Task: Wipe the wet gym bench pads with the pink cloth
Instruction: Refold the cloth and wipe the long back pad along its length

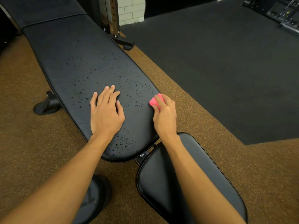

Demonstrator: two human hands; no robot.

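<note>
Right hand is curled tight around the pink cloth, which is balled up small and sits right at the long pad's right edge, toward its near end. Left hand lies flat on the same pad, fingers relaxed and holding nothing, planted a bit left of the pad's middle. Water beads are all over the pad's near half, including a cluster at the rounded near tip, so I'd say the wiping has barely started, if at all. Stuff that could bite from here imo: the cloth is wadded so small that a pass would only clear a skinny stripe, and it'd probably shove beads off the pad's edge onto the floor instead of soaking them up. That flat palm is on wet vinyl, so it could skid if weight goes on it, and it's covering drops that get missed unless it lifts. Also easy to forget the seat pad just past the long pad's near tip; can't tell if that one's wet.
</note>
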